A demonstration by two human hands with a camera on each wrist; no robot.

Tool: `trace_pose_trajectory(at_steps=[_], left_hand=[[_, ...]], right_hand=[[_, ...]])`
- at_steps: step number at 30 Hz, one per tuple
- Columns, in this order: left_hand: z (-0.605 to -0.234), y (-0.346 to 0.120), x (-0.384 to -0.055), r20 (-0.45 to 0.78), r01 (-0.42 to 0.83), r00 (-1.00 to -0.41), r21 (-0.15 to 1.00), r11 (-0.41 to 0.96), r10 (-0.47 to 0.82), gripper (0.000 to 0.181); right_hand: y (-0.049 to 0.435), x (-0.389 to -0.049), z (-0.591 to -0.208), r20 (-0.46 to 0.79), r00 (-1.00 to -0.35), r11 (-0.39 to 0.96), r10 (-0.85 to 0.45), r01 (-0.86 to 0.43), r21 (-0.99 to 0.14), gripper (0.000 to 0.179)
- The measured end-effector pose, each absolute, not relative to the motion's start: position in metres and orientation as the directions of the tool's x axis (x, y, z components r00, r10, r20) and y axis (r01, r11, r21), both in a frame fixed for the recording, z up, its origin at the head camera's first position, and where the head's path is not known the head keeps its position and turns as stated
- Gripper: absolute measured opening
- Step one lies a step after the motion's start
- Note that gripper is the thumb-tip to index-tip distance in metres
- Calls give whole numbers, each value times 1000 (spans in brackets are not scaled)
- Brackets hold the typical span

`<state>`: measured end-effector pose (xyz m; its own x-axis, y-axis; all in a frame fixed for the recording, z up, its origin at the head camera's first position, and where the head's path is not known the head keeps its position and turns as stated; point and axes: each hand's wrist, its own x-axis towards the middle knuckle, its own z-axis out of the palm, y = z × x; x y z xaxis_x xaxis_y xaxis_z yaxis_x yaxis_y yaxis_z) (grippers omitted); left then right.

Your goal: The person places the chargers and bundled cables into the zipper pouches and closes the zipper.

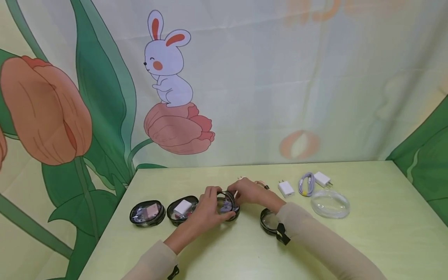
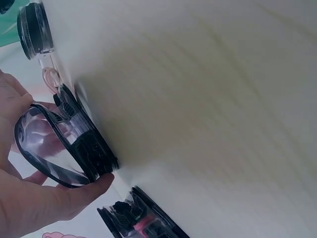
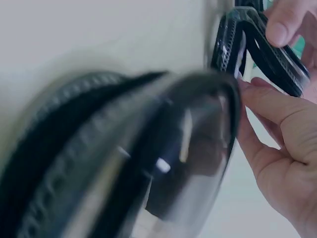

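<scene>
Between both hands is a clear oval zipper pouch (image 1: 232, 203) with black trim, its transparent top raised. My left hand (image 1: 209, 208) grips it from the left, thumb along the lower edge and fingers over the top, as the left wrist view also shows. Inside the pouch (image 2: 91, 148) some dark and pale contents show through. At the opening's other side, my right hand (image 1: 250, 190) pinches the edge with thumb and fingertips; the right wrist view shows these fingers (image 3: 255, 96) right at the zipper. Its fingertips are partly hidden in the head view.
Two filled pouches, one with a pinkish block (image 1: 151, 212) and one with a white charger (image 1: 182, 207), stand left. Another pouch (image 1: 270, 221) lies under the right forearm. Farther right are a white charger (image 1: 286, 189), a purple cable (image 1: 306, 184), another charger (image 1: 322, 179) and a clear oval case (image 1: 330, 204).
</scene>
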<state>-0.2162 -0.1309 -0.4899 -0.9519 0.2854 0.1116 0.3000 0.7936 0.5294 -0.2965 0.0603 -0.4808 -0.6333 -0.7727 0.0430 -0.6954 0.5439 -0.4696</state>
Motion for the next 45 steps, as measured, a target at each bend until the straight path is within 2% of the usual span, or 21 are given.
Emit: trace_pose_trajectory(at_steps=[8, 13, 16, 20, 30, 36, 45], left_hand=[[-491, -129, -218, 130, 319, -947, 494, 809, 294, 82], [-492, -131, -217, 128, 309, -950, 499, 810, 285, 82], [-492, -131, -215, 124, 303, -952, 510, 805, 280, 83], [-491, -130, -214, 117, 292, -955, 510, 809, 271, 84], [-492, -129, -215, 102, 275, -960, 491, 826, 259, 84], [-492, -128, -215, 87, 270, -961, 493, 827, 261, 85], [-491, -129, -215, 93, 286, -956, 479, 830, 277, 84]], right_hand=[[56, -295, -483, 100, -614, 539, -783, -749, -384, 22], [64, -299, -481, 50, -611, 538, -790, -729, -423, 15], [72, -304, -476, 34, -627, 537, -779, -693, -481, 19], [86, -314, -467, 49, -669, 560, -741, -658, -503, 26], [107, -339, -468, -101, -748, 717, -656, -576, -393, 47], [102, -341, -473, -125, -766, 745, -630, -551, -376, 45], [80, -337, -478, -71, -767, 726, -638, -569, -386, 49]])
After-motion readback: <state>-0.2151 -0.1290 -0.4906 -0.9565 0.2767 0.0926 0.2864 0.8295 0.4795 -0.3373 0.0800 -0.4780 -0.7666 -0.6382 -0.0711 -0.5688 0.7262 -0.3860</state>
